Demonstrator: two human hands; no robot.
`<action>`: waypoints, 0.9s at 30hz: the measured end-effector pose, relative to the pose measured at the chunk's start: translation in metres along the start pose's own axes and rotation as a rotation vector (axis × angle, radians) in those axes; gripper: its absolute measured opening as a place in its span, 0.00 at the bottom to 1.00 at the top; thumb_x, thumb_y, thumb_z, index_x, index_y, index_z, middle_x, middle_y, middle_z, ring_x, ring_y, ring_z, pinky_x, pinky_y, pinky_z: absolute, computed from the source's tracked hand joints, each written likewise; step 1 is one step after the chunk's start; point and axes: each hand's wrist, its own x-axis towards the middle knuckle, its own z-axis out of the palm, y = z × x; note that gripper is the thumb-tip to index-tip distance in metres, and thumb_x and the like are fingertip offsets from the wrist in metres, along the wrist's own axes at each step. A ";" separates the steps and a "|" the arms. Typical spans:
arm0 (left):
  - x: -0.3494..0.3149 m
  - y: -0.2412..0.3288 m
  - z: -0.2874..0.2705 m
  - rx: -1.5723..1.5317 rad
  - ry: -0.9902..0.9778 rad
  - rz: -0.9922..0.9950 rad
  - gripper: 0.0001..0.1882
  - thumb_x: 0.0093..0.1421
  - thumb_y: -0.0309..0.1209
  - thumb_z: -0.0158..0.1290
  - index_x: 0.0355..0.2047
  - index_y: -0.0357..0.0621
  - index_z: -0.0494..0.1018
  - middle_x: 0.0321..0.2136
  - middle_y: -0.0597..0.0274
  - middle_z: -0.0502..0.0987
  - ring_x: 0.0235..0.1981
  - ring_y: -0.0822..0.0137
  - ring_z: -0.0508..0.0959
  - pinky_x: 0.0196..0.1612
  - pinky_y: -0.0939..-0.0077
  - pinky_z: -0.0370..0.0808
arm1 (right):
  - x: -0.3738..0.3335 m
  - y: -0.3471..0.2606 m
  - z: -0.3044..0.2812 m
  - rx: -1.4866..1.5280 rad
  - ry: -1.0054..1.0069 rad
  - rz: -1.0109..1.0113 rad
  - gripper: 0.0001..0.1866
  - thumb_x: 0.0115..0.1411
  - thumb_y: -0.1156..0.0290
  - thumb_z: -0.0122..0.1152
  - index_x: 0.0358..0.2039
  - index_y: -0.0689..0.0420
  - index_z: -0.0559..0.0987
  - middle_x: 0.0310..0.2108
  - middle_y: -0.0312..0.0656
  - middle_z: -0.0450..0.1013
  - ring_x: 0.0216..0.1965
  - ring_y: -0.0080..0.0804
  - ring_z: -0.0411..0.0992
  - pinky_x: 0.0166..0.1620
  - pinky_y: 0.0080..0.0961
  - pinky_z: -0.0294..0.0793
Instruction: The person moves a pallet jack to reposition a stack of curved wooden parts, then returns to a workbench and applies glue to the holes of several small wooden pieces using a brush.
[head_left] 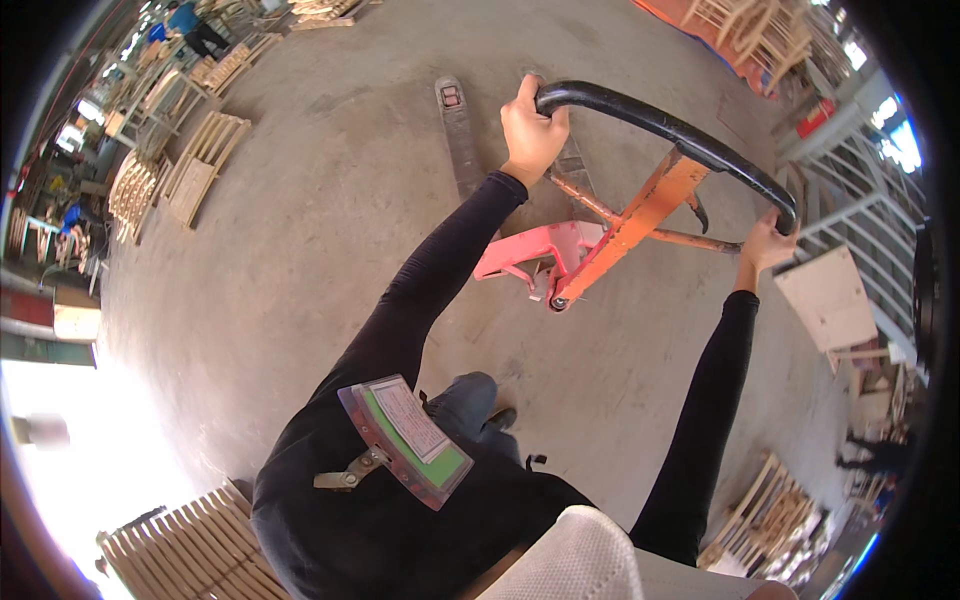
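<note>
- Showing at the lower edge, pale woven fabric (575, 560) is lying nearest of all.
- The person is wearing a black long-sleeved top (330, 500); a clear badge holder (410, 440) with a green insert is hanging at the chest from a metal clip (350, 470).
- The left hand (533, 132) is gripping the left end of a black handle (660, 125), its fingers curling closed around the bar.
- The right hand (768, 245) is gripping the right end of the same handle, its fingers closing around it, partly hidden.
- The pallet jack is standing in front of the person: its orange shaft (630, 225) is tilting up to the handle, with a black lever (698, 214) jutting out below.
- The reddish base (540, 250) is sitting at the foot of the shaft; the forks (458, 135) are pointing away across the concrete floor (300, 260), one partly hidden behind the left hand.
- A slatted wooden stack (195, 545) is standing at lower left, loose wood pieces (770, 515) at lower right.
- A pale board (825, 300) is leaning by white railings (860, 210) at right.
- Wooden pallets (205, 165) are lying at upper left.
- A co-worker in blue (185, 22) is standing beyond them.
</note>
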 end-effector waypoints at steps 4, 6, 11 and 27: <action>0.018 0.017 -0.011 0.083 0.138 0.087 0.09 0.42 0.23 0.53 0.26 0.38 0.67 0.14 0.50 0.72 0.19 0.52 0.77 0.24 0.69 0.72 | 0.012 -0.041 -0.008 0.139 0.009 -0.117 0.14 0.48 0.66 0.61 0.26 0.66 0.75 0.18 0.49 0.72 0.21 0.43 0.73 0.27 0.35 0.68; 0.029 0.025 -0.022 0.105 0.169 0.064 0.09 0.42 0.23 0.53 0.25 0.38 0.67 0.14 0.51 0.72 0.17 0.55 0.76 0.23 0.70 0.71 | 0.021 -0.067 -0.019 0.116 -0.037 -0.106 0.14 0.50 0.65 0.61 0.27 0.66 0.75 0.20 0.49 0.74 0.23 0.43 0.74 0.29 0.33 0.69; 0.053 0.044 -0.024 0.200 0.267 0.156 0.07 0.43 0.23 0.53 0.23 0.38 0.66 0.10 0.55 0.68 0.12 0.61 0.73 0.20 0.74 0.69 | 0.052 -0.089 -0.023 0.298 -0.013 -0.162 0.13 0.49 0.66 0.61 0.22 0.63 0.72 0.13 0.42 0.69 0.14 0.34 0.68 0.23 0.26 0.66; 0.015 0.144 -0.096 0.215 0.348 0.083 0.07 0.45 0.23 0.53 0.23 0.39 0.66 0.12 0.49 0.69 0.17 0.51 0.75 0.21 0.69 0.69 | 0.070 -0.117 -0.063 0.419 -0.141 -0.177 0.12 0.49 0.70 0.59 0.27 0.67 0.73 0.20 0.49 0.73 0.20 0.40 0.72 0.27 0.31 0.69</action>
